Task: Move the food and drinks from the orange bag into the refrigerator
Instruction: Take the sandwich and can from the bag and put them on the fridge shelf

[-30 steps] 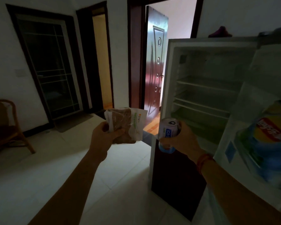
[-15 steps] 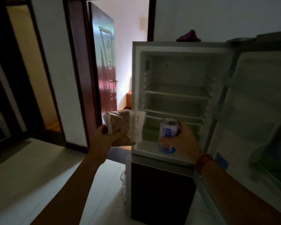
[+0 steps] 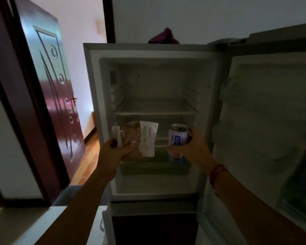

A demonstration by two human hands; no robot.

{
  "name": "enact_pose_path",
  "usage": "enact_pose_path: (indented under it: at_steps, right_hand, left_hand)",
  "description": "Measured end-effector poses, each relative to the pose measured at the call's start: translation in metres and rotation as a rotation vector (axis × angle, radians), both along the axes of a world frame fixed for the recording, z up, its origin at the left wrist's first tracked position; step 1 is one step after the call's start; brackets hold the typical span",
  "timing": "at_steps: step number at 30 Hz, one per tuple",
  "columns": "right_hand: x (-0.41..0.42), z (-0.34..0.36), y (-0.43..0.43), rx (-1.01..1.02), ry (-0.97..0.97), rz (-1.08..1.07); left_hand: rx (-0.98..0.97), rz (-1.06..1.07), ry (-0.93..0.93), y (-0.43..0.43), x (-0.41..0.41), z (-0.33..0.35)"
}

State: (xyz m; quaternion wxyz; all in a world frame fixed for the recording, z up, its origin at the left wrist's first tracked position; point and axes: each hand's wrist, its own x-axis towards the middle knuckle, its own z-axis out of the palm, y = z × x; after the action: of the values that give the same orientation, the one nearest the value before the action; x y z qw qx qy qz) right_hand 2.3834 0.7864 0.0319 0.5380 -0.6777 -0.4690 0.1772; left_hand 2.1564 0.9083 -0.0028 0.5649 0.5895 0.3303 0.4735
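A dark red door (image 3: 57,96) stands ajar at nine o'clock of the open fridge (image 3: 155,50). In front of the lower shelves, the left hand (image 3: 113,152) has its fingers curled round a clear bread packet (image 3: 136,138). At three o'clock of that, a little apart, the right hand (image 3: 196,149) grips a pale can (image 3: 177,138) upright in its fingers, with the fridge door (image 3: 272,121) swung wide at three o'clock again.

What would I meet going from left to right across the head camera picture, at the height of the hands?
In order: dark red door → left hand → wrapped bread packet → drink can → right hand → open refrigerator door.
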Motion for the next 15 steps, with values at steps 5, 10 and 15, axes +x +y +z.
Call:
enact_pose_path:
  at_steps: [5, 10, 15]
  right_hand:
    - [0.028, 0.016, 0.055, 0.036, 0.068, 0.004]
    - [0.046, 0.031, 0.100, 0.037, 0.141, 0.004]
    - [0.049, 0.039, 0.130, 0.044, 0.126, 0.025]
  left_hand:
    - [0.003, -0.082, 0.002, 0.055, 0.035, 0.031]
    - [-0.030, -0.060, -0.049, 0.098, 0.057, 0.044]
    - [-0.081, -0.031, -0.062, 0.136, 0.073, 0.048]
